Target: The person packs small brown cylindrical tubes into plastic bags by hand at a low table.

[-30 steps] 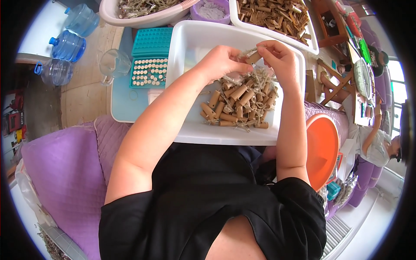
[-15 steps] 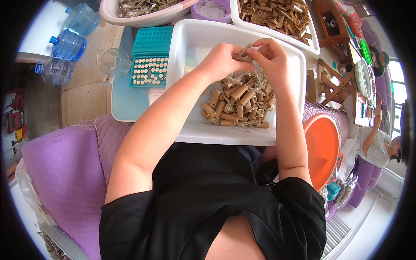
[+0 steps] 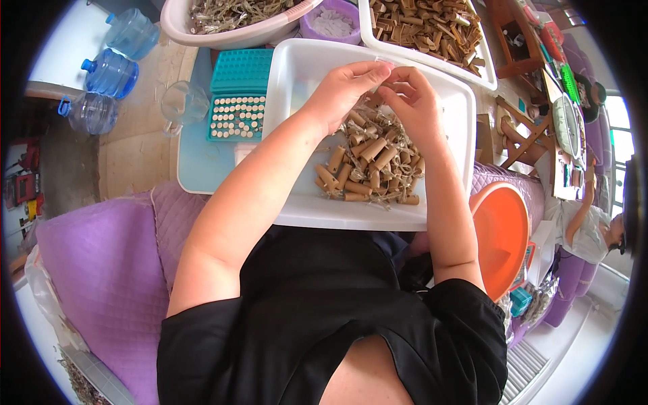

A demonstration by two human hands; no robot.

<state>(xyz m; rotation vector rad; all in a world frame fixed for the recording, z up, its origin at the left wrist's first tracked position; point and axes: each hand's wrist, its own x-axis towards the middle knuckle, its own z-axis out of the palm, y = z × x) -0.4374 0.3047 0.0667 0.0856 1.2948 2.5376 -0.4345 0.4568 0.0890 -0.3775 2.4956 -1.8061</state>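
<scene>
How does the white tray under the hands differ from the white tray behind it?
The near white tray holds a small heap of brown tubes and shows much bare floor; the far white tray is covered with brown pieces. Both hands work over the near one, none over the far one. Both are white and rectangular.

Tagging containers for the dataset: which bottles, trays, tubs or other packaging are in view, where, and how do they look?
Three clear blue plastic water bottles: far left, on the floor.
Teal moulded plastic tray with rows of pale round plugs: left of the white tray.
White rectangular plastic tray: centre, holds brown tubes; both hands work above it.
Pale round basin: top, grey-green bits.
Small purple tub: top centre.
Orange round plastic tub: right.
</scene>
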